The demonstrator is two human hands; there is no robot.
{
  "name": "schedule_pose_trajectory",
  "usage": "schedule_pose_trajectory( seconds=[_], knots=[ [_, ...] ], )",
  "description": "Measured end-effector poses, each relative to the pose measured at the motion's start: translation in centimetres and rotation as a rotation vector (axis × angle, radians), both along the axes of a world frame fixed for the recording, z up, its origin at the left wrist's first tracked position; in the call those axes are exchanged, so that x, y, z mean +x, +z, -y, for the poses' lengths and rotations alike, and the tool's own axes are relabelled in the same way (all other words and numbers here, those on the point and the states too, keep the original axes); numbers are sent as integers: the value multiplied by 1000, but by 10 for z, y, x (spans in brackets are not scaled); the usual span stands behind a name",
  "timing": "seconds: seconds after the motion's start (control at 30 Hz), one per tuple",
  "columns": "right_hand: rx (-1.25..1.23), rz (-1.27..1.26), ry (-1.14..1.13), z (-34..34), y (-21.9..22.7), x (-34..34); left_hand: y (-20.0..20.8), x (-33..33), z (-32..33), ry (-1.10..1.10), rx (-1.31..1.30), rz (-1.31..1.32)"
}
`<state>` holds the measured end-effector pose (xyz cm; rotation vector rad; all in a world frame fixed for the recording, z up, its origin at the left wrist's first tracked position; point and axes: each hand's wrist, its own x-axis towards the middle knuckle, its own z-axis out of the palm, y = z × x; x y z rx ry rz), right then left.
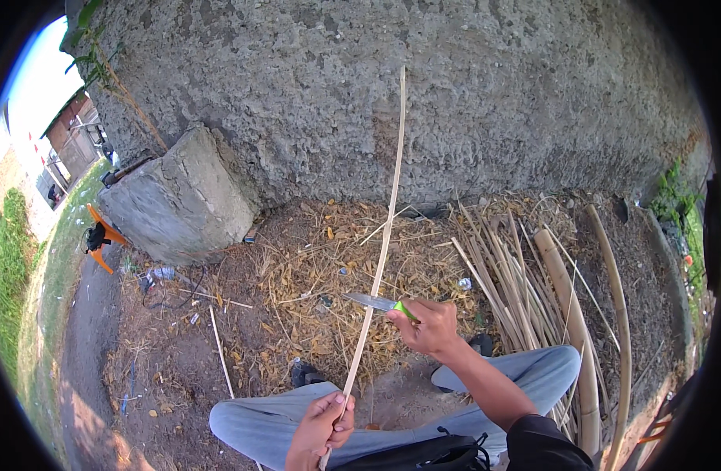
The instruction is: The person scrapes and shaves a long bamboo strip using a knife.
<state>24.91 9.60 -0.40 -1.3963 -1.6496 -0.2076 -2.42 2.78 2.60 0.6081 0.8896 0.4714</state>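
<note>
A long, thin bamboo strip (387, 228) rises from my lap toward the rough wall, bending slightly along its length. Near its lower end, my left hand (323, 426) is closed around it, above my left thigh. My right hand (428, 326) grips a knife (374, 301) by its bright green handle. The blade points left and lies across the strip, about midway along it; whether the edge bites into the bamboo cannot be made out. My legs, in light blue trousers, are bent and spread on both sides.
Split bamboo strips (508, 286) lie piled to the right, beside a thick bamboo pole (566, 314) and a thinner pole (614, 298). A concrete block (180, 200) stands at the left against the grey wall (313, 102). Dry leaves and shavings (313, 267) cover the ground ahead.
</note>
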Motion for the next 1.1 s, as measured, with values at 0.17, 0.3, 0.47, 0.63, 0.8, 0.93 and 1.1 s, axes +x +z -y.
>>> schedule_pose_trajectory(
  seconds=[0.17,0.3,0.47,0.63,0.8,0.93,1.1],
  knots=[
    [21,-28,31,-10,-10,0,-3,-3,-2,25,22,-33],
    [56,-4,29,-17,-14,-1,-1,-5,-3,35,28,-41],
    [25,-51,13,-25,-17,-3,-3,-6,-3,52,56,-46],
    [89,-29,33,-29,-18,-4,0,-7,-3,39,70,-42],
    [79,-96,-66,-43,-25,4,-1,-4,-2,43,94,-61],
    [28,-66,-120,-59,-9,25,-4,-1,-2,12,79,-52],
    [109,5,-97,-73,-20,38,-3,1,1,31,74,-85]
  ],
)
